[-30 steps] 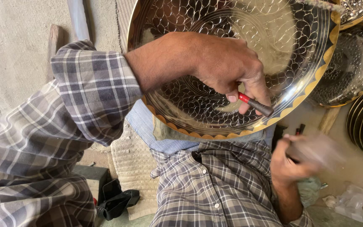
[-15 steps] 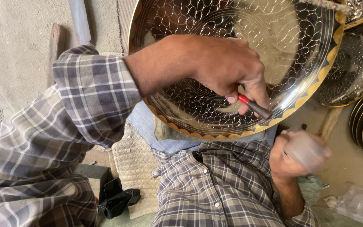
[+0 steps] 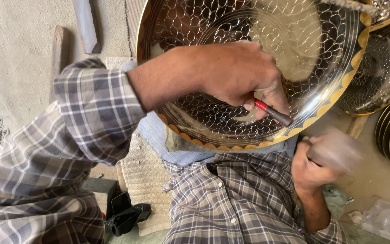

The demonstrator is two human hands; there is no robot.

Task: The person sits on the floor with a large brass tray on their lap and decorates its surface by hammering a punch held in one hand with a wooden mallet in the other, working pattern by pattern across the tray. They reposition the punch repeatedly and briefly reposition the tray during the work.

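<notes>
Sandy floor (image 3: 19, 68) lies beneath one large engraved metal bowl (image 3: 231, 122) on the lap; two more bowls (image 3: 380, 77) sit beside. Left hand (image 3: 240, 74) pinches one red-banded chisel (image 3: 274, 113) against the bowl; right hand (image 3: 314, 165) grips something blurred.

Sandy concrete floor (image 3: 19, 54), woven mat (image 3: 145, 180), daylight

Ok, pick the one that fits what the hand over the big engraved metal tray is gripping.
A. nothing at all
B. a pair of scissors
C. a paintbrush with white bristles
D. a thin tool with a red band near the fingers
D: the left hand pinches a slim dark tool with a red band, its tip set against the patterned tray near the scalloped gold rim.
</notes>
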